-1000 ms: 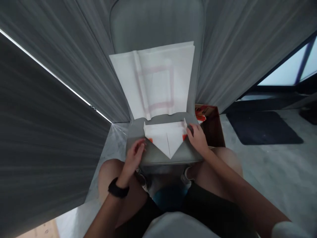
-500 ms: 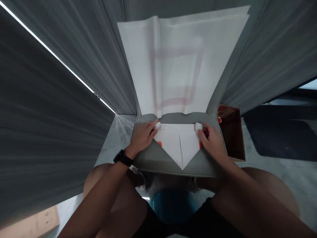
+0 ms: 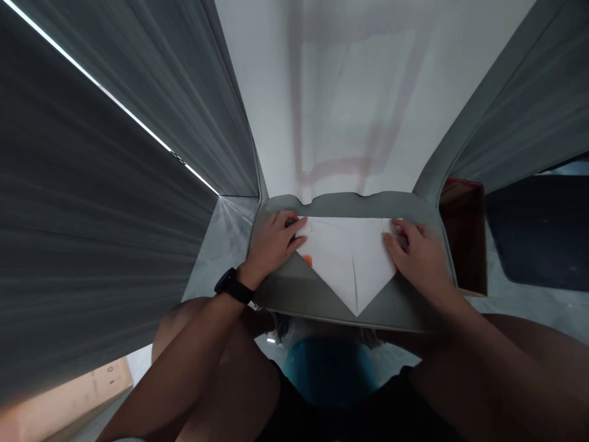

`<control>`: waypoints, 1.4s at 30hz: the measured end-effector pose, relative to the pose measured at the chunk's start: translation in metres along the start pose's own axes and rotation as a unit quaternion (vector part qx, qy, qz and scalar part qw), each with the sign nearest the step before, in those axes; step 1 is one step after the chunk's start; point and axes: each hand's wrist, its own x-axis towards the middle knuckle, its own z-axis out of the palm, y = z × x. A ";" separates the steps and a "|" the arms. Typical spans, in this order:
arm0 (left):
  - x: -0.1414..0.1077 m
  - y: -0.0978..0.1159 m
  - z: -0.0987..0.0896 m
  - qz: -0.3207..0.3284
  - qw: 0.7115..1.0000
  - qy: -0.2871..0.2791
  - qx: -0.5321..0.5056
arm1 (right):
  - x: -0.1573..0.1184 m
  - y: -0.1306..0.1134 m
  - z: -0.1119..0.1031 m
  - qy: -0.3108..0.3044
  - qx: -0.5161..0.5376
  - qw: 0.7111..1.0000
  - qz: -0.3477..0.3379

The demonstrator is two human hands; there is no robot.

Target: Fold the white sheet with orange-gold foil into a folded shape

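A folded white paper lies on the grey chair seat, its point toward me and a crease down its middle. Small orange-red patches show near its left and right slanted edges. My left hand grips the paper's upper left corner between thumb and fingers. At the upper right corner, my right hand pinches the paper, with its fingers bent. A large white sheet with faint reddish lines showing through stands against the chair's back.
Grey curtains hang on the left and right. An open cardboard box is right of the chair, near a dark mat. Something blue is between my legs. Another cardboard box lies at the lower left.
The view has shifted closer to the chair. The small raised flaps at the paper's upper corners now lie flatter under my fingers, and the top edge looks straighter.
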 end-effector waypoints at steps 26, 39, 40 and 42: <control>0.000 0.006 -0.023 -0.092 0.981 -0.031 -0.169 | 0.033 0.032 -0.009 -0.062 0.088 0.993 0.045; -0.018 -0.005 -0.012 -0.027 0.988 0.009 -0.153 | -0.025 -0.121 0.016 0.032 0.213 0.968 -0.129; -0.018 -0.006 -0.010 -0.023 0.988 0.010 -0.151 | -0.031 -0.134 0.026 0.029 0.218 0.965 -0.140; -0.017 -0.008 -0.005 -0.017 0.989 0.010 -0.145 | -0.039 -0.152 0.043 0.029 0.213 0.965 -0.152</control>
